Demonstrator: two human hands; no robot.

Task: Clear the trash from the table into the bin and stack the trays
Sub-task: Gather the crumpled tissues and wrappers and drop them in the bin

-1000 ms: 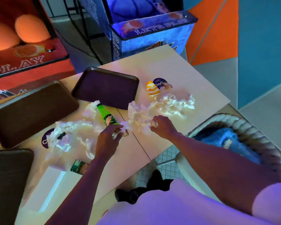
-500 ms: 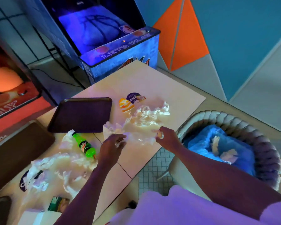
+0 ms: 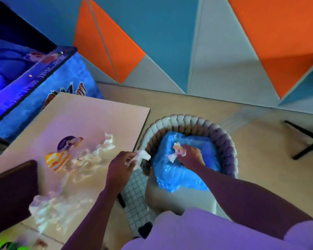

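From the head view, your right hand [image 3: 191, 156] is down inside the blue-lined bin [image 3: 222, 139], fingers closed on a crumpled napkin [image 3: 178, 150]. Your left hand [image 3: 121, 166] pinches another paper wad [image 3: 142, 156] at the bench [image 3: 90, 114] edge, just beside the bin rim. More crumpled paper [image 3: 92, 156] lies on the bench. It looks light, soft and crushable: bunch it anywhere in a fist.

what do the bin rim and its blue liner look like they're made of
Bin rim: probably soft padded fabric, matte; it shows as thick braided rolls. Blue liner: thin plastic film, slightly glossy; it is crinkled, translucent, and drapes over the edge.
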